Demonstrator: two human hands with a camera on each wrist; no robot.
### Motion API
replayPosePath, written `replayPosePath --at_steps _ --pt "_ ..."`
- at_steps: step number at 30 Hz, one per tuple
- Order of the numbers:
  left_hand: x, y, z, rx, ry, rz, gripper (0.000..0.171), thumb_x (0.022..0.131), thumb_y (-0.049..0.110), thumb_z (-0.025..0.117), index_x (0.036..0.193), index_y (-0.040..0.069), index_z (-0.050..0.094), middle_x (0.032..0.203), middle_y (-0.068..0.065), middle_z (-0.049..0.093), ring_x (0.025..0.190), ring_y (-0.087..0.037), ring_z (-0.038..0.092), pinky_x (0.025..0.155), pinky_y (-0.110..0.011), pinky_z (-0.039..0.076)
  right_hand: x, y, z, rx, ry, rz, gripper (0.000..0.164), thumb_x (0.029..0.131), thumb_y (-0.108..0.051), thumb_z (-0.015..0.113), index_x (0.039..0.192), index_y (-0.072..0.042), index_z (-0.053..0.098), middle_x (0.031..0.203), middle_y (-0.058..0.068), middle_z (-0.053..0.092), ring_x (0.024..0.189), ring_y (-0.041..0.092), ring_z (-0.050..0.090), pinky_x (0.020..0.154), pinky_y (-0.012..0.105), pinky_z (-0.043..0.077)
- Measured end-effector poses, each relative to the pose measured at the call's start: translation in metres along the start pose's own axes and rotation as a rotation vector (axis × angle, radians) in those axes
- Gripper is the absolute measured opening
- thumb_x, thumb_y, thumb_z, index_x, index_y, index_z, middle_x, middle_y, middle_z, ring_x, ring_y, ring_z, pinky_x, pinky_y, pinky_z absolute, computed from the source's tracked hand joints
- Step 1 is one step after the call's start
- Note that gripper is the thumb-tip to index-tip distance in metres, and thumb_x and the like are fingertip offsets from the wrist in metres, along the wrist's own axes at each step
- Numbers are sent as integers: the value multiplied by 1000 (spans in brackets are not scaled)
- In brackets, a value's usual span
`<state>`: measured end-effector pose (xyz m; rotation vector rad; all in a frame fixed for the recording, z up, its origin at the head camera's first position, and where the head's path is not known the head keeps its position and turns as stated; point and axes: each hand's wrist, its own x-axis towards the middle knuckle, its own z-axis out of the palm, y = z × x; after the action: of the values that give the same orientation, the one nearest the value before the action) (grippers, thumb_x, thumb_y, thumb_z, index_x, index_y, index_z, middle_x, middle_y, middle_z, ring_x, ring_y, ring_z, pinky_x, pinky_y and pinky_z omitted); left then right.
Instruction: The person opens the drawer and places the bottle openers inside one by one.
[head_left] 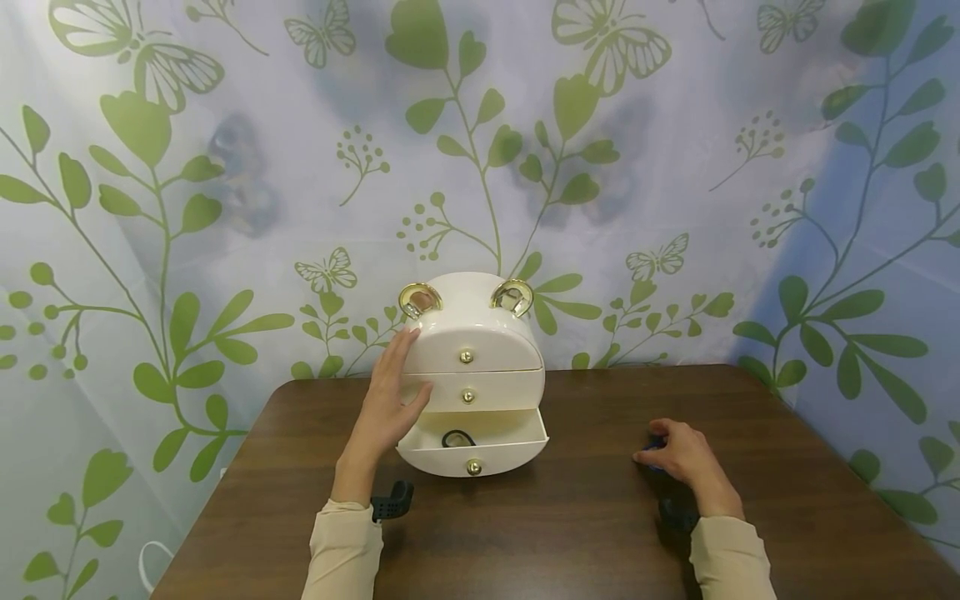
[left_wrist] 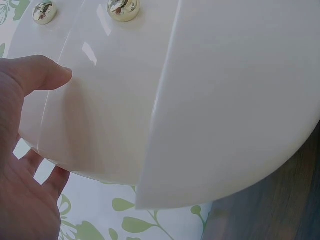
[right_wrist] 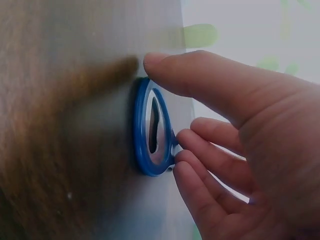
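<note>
A white drawer box [head_left: 480, 304] with round gold ears stands on the table, its bottom drawer [head_left: 510, 457] pulled out. Inside that drawer lies a dark ring-shaped item [head_left: 457, 438]. My left hand [head_left: 382, 417] steadies the box's left side, fingers extended along the edge and thumb over the middle drawer front [left_wrist: 107, 110]. Off to the right, my right hand [head_left: 686, 454] is low over the tabletop at a small blue-rimmed oval item [right_wrist: 140, 135] with a shiny centre. In the right wrist view its fingertips are right at the rim's near side, and the thumb hovers by the upper end.
The brown wooden table [head_left: 585, 533] carries the box near its back edge. Behind it hangs a pale cloth [head_left: 480, 192] printed with green leaves and butterflies. Gold knobs [head_left: 474, 467] stick out from the drawer fronts. A white cable loop [head_left: 153, 554] shows at the lower left.
</note>
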<state>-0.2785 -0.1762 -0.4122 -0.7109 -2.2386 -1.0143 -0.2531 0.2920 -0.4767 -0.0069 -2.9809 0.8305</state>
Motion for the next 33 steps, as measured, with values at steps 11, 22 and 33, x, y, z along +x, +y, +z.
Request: replayPosePath --at_steps 11,22,33 --pt "0 0 0 17 -5 -5 84 92 5 73 163 17 28 169 -16 26 156 -35 22 124 -60 18 5 12 2 -35 12 18 91 81 -38 86 139 20 46 133 46 49 117 57 53 97 65 47" --pt "0 0 0 11 -12 -26 83 93 6 73 163 19 29 169 -13 25 157 -34 20 123 -60 21 -1 6 -2 -46 2 90 94 81 -38 85 135 25 43 125 47 52 110 56 55 95 65 48" --pt "1 -1 0 12 5 9 86 91 3 74 163 15 28 169 -16 26 155 -37 23 123 -61 18 1 0 -4 -27 -45 131 77 83 -32 76 134 21 50 130 40 57 102 46 61 89 60 51"
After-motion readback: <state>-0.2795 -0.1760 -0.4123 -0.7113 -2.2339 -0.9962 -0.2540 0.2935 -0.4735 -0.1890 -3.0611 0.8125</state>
